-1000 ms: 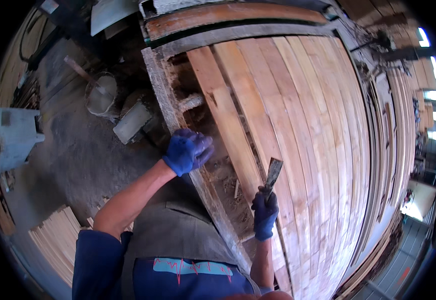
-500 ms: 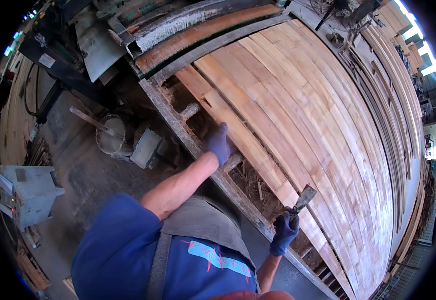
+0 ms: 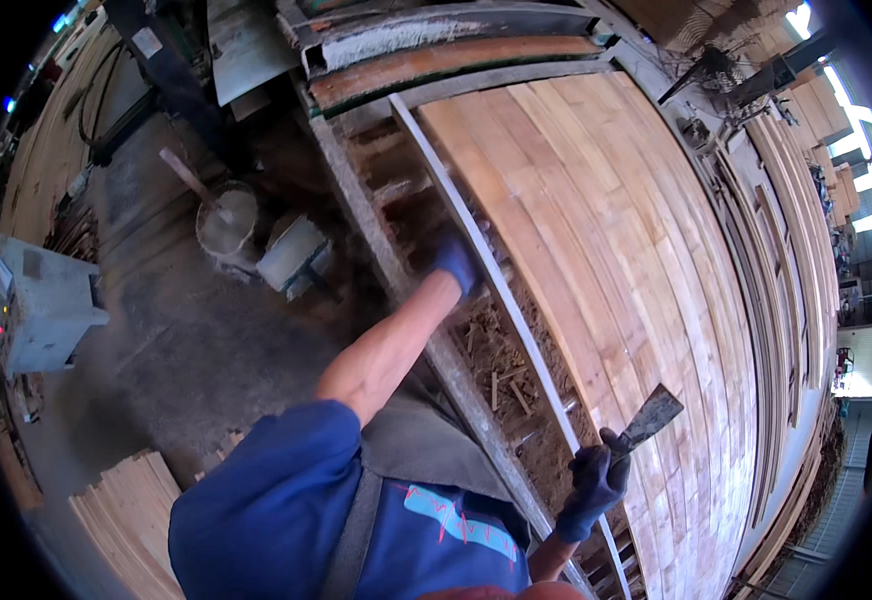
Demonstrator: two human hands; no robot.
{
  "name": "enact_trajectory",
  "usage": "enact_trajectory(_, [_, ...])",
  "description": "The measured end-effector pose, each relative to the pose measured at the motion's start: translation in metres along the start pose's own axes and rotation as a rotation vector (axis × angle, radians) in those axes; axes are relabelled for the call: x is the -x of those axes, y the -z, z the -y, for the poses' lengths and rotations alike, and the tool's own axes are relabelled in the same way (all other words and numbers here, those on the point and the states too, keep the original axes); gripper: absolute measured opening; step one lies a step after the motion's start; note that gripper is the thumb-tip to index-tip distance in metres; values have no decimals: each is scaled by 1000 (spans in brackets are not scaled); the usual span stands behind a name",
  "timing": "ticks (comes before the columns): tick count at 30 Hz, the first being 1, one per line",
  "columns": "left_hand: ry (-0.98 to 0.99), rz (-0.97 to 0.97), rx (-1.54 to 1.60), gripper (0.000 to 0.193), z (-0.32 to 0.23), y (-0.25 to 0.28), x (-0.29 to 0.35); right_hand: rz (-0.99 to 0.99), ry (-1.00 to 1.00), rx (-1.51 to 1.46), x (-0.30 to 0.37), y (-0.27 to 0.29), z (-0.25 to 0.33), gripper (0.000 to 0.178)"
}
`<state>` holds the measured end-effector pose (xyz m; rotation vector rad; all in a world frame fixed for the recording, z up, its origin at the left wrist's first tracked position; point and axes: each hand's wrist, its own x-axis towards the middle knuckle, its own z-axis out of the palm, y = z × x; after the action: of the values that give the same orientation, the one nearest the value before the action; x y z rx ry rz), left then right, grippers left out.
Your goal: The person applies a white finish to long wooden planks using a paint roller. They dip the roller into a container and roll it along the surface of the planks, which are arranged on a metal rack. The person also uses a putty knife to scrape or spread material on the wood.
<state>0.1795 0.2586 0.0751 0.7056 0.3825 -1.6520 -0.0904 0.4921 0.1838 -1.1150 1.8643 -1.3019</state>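
A long, narrow wooden board (image 3: 501, 287) stands tipped on edge, its pale narrow side facing up, apart from the laid boards (image 3: 596, 250). My left hand (image 3: 458, 262), in a blue glove, grips it partway along; its fingers are blurred and partly hidden by the wood. My right hand (image 3: 594, 485), in a dark blue glove, is closed around a putty knife (image 3: 653, 414) with a wide, stained blade pointing away to the right. That same hand is against the board's nearer end. Beneath, the open frame shows sawdust and wood scraps (image 3: 511, 385).
A worn frame rail (image 3: 426, 330) runs between me and the boards. On the floor at left stand a bucket (image 3: 228, 225) with a stick in it and a pale block-shaped container (image 3: 293, 255). Stacked planks (image 3: 131, 510) lie lower left; long strips (image 3: 791, 300) lie beyond the panel.
The board has gone from lying flat to standing on edge, with a wider gap beside the laid boards. My left hand moved with it; my right still holds the putty knife.
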Motion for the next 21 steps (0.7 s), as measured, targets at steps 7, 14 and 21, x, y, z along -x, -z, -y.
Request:
enact_trajectory(7, [52, 158, 2, 36, 0, 44, -93, 7, -30, -46, 0, -2, -5, 28])
enact_trajectory(14, [135, 313, 176, 44, -3, 19, -63, -41, -90, -106, 5, -6, -9, 29])
enact_trajectory(21, [-215, -84, -30, 41, 12, 54, -105, 83, -69, -55, 3, -26, 16, 20])
